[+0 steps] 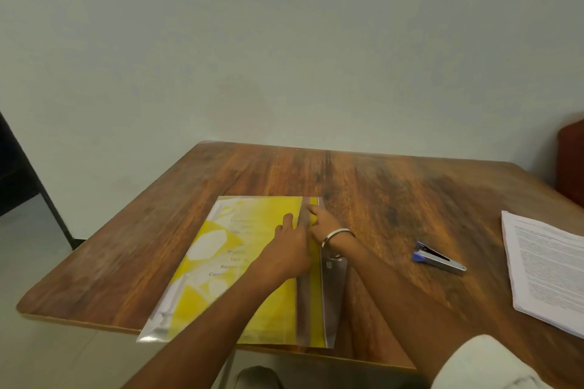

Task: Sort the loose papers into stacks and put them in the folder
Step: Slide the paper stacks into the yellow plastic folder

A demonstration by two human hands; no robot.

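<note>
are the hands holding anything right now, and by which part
Nothing is lifted. Both the left hand and the right hand rest on the yellow folder near its far right edge; whether the fingers pinch the clear flap cannot be told.

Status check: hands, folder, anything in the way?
Both hands, left and right, on folder's right strip. Paper stack waits far right. Stapler clear.

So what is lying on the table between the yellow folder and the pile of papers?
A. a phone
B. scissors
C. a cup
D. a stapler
D: a small blue and silver stapler lies on the wooden table, right of the yellow folder and left of the paper stack.
</note>
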